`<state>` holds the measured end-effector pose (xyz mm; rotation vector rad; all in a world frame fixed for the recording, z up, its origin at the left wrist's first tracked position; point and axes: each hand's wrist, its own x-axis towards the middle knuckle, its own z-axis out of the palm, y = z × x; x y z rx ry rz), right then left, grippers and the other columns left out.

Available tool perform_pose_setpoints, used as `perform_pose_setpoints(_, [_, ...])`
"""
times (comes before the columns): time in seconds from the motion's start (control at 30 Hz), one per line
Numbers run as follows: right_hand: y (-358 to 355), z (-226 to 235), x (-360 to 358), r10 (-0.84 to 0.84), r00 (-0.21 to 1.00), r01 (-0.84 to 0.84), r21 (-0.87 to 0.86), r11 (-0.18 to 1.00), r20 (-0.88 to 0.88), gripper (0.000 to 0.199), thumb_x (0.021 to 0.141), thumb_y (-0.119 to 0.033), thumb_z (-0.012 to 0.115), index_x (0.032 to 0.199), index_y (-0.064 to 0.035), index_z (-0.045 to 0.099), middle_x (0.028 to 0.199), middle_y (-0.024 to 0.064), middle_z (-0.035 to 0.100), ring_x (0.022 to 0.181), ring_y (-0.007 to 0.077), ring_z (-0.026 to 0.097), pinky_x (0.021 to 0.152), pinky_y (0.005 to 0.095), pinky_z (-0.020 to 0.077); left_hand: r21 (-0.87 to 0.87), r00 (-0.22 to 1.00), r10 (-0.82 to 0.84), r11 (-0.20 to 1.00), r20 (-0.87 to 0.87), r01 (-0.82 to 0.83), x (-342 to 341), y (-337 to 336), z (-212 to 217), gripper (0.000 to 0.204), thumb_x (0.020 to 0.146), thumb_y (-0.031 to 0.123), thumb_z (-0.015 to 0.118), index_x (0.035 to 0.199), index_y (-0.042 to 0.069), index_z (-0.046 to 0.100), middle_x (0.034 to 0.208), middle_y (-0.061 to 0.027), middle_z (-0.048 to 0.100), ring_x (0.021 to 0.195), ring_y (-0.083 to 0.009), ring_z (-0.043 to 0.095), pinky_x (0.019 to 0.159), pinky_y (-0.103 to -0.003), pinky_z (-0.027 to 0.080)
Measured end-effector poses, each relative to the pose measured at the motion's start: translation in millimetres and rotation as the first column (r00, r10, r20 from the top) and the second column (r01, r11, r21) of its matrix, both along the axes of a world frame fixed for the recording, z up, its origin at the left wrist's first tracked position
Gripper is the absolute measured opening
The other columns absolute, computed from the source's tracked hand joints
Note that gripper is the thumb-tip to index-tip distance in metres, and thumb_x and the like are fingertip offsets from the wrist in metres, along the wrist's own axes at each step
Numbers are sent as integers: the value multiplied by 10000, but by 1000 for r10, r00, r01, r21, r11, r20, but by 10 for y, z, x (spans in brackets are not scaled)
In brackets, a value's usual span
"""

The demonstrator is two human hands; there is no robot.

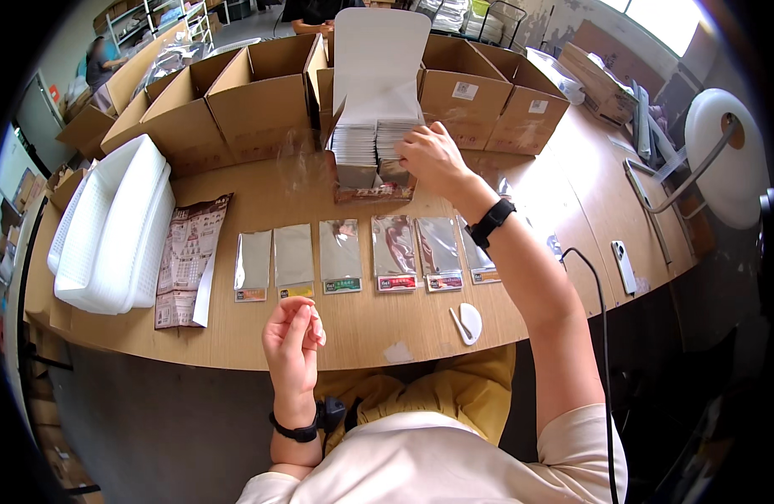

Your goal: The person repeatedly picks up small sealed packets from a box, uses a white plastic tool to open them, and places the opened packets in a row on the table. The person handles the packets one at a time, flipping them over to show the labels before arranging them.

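My right hand [431, 157] reaches forward to a white open box [379, 76] and its fingers touch the stack of small packets [374, 143] standing inside. My left hand [293, 336] hovers near the table's front edge with fingers curled together; I cannot tell whether it pinches anything. Between the hands lies a row of several clear flat bags [341, 252] with coloured label strips, side by side on the wooden table [261, 332]. Both wrists wear black bands.
A stack of white plastic baskets [110, 227] and a printed sheet [188, 260] lie at the left. Open cardboard boxes [253, 92] line the back. A small white scraper [467, 322] and a white phone [624, 265] rest at the right. A black cable [604, 319] runs down.
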<state>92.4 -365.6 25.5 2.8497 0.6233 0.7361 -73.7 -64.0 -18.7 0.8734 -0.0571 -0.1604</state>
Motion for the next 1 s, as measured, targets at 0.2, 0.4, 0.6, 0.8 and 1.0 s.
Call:
perform_pose_setpoints(0.2, [-52, 490, -281, 80, 978, -125, 231, 965, 195, 94, 756, -169, 608, 753, -77, 624, 809, 46, 604, 813, 217, 562, 750, 363, 424, -28, 998, -55, 998, -21, 54, -17, -62, -14, 82, 873, 38, 521, 930, 10, 572, 748, -29, 559, 587, -76, 506, 493, -201, 402])
perform_pose_setpoints(0.4, [210, 895, -1381, 383, 899, -438, 489, 754, 214, 52, 734, -16, 636, 784, -6, 622, 838, 100, 640, 738, 229, 629, 636, 302, 516, -74, 970, -171, 984, -171, 161, -38, -168, -8, 216, 927, 178, 467, 1044, 7, 530, 798, -55, 571, 622, -100, 498, 530, -203, 425])
perform_pose_setpoints(0.6, [284, 308, -2287, 643, 764, -373, 771, 516, -61, 116, 674, 22, 674, 780, -23, 656, 875, 83, 651, 784, 193, 644, 668, 273, 544, -76, 670, -740, 672, -56, 737, -37, -346, 6, 458, 842, 198, 602, 1209, -40, 463, 973, -119, 634, 874, -137, 616, 743, -248, 503])
perform_pose_setpoints(0.8, [289, -38, -2559, 90, 892, 360, 817, 451, -443, 309, 742, -29, 673, 1033, 0, 571, 1006, 142, 566, 655, 199, 604, 601, 286, 508, 167, 782, -615, 765, -100, 623, -123, -368, -166, 265, 751, -16, 665, 1007, 3, 600, 833, -38, 642, 713, -73, 599, 606, -193, 467])
perform_pose_setpoints(1.0, [177, -491, -2628, -246, 766, 589, 495, 638, -594, 443, 734, -138, 708, 1113, -14, 516, 987, 161, 513, 628, 187, 569, 628, 300, 489, 241, 990, -127, 961, -56, 137, -98, -383, -70, 184, 816, 80, 630, 957, 39, 519, 840, -48, 639, 669, -34, 575, 501, -143, 416])
